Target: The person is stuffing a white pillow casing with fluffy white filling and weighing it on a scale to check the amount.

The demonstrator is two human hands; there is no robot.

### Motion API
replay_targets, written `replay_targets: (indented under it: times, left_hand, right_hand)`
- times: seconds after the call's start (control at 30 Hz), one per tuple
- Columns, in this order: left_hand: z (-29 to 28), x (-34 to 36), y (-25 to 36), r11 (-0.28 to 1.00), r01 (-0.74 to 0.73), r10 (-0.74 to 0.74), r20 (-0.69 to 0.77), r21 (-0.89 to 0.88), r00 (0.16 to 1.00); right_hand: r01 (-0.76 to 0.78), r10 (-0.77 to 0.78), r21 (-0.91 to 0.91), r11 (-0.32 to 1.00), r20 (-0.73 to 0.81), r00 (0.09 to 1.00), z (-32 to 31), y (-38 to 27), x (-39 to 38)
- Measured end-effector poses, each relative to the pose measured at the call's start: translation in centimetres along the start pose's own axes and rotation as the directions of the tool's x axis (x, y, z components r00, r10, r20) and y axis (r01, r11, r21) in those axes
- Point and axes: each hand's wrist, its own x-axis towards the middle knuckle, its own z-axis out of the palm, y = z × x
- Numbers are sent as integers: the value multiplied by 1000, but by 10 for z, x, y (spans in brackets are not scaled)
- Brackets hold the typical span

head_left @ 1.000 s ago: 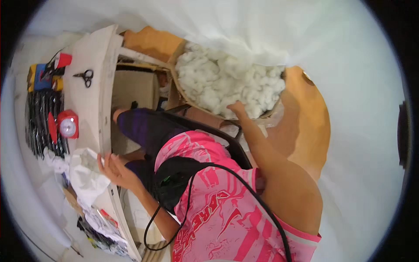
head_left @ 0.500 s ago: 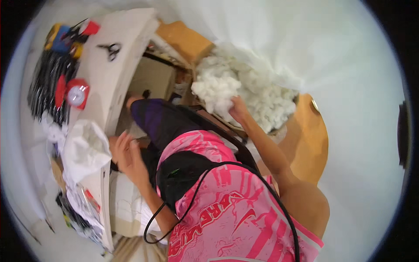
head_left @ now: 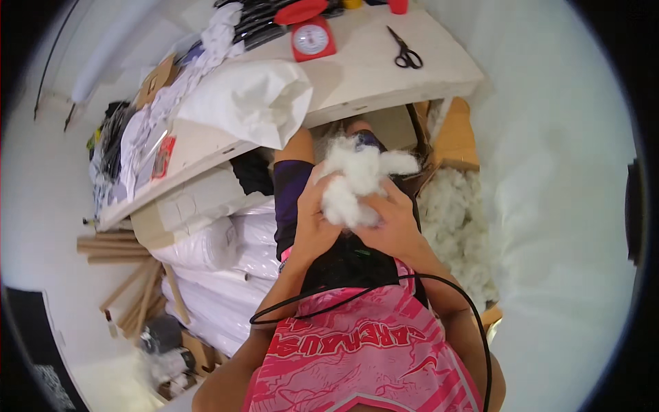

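Observation:
Above my lap I hold a fluffy clump of white fiber stuffing [head_left: 358,175] between both hands. My left hand [head_left: 317,209] curls round its left side, and my right hand [head_left: 392,218] grips it from the lower right. Some fingers are sunk in the fluff and hidden. To the right, a cardboard box of loose white stuffing [head_left: 454,223] stands beside my right forearm. On the table ahead lies a white fabric bag [head_left: 250,99], its open end facing me at the table's near edge.
The pale table [head_left: 364,89] carries a red dial scale [head_left: 312,40] and black-handled scissors [head_left: 405,51]. Black plastic packs [head_left: 261,24] lie along its back. Cardboard tubes [head_left: 141,292] and plastic-wrapped white rolls [head_left: 213,302] sit at lower left. A white sheet [head_left: 549,206] hangs at right.
My right hand has brought a clump of stuffing from the box to my lap. My left hand, empty before, has joined it on the clump. The view has swung left toward the table.

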Motion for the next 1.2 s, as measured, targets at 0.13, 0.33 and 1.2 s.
replay_targets:
  times: [0.13,0.33,1.2]
  left_hand:
    - [-56,-19,-15,999,26,-33,-295,-29,955]
    - [-98,-24,-18,923,21,-160,-333,-383,929]
    - [-117,-31,-21,775,-224,-131,-497,-591,858]
  right_hand:
    - [-38,40,17,999,-118,992,22,5,13]
    - [-135,138,31,990,-234,962,30,-1,31]
    - [-86,120,159,984,-221,968,85,3,-27]
